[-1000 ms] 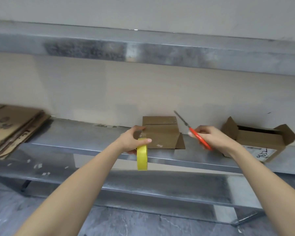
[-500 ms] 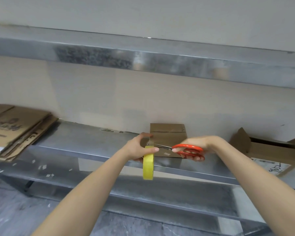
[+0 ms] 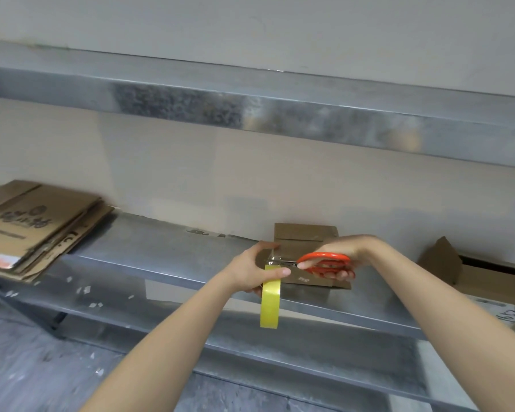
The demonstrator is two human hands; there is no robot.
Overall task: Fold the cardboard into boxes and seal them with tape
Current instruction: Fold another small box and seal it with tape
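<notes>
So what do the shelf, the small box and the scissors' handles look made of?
Shelf: metal, likely galvanised steel; dull grey, mottled sheen. Small box: brown cardboard, matte, with fold creases. Scissors' handles: probably plastic; glossy, uniform orange.

I am working bare-handed: my left hand (image 3: 250, 270) and right hand (image 3: 344, 248) are showing bare, and both forearms (image 3: 176, 337) are running bare from wrist to the frame's bottom edge.
</notes>
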